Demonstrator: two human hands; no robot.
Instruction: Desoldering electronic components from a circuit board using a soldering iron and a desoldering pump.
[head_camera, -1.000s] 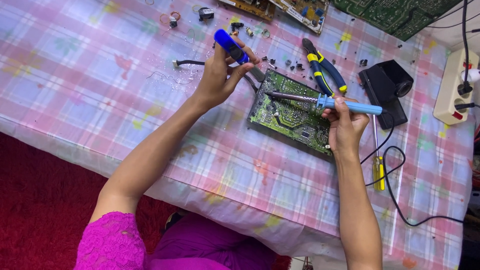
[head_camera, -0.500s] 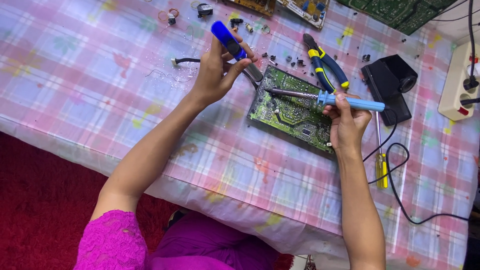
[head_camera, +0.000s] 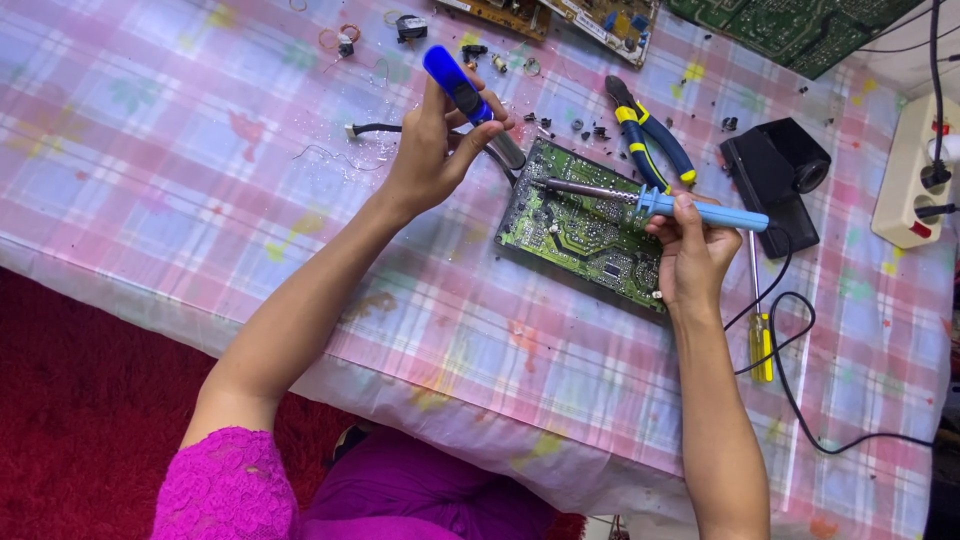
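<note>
1. Nearest: person seated at the near edge of the desk (head_camera: 150, 150), pink plaid cover, magenta sleeve low at the near edge.
2. Right hand (head_camera: 690, 255) has its fingers wrapped tight round the blue handle of a soldering iron (head_camera: 640, 200). Iron lies almost level, metal tip over the far-left part of the green circuit board (head_camera: 585, 235). Whether the tip touches the board, I can't tell.
3. Circuit board lies flat mid-desk, slightly toward the right edge, solder side up.
4. Left hand (head_camera: 435, 150) is raised just off the board's far-left corner, fingers closed round a blue-topped desoldering pump (head_camera: 470, 100), nozzle angled down toward the iron tip.
5. Step in hand, by my read: heating a joint with the pump poised beside it. Next move calls for the nozzle right on the molten joint, iron held steady.
6. Yellow-handled screwdriver (head_camera: 760, 335) right of the board, under the iron's black cord.
7. Farther back: blue-yellow pliers (head_camera: 650, 135), black iron stand (head_camera: 775, 175), loose bits scattered.
8. Far edge: more circuit boards (head_camera: 790, 25); white power strip (head_camera: 910, 170) at the right edge.
</note>
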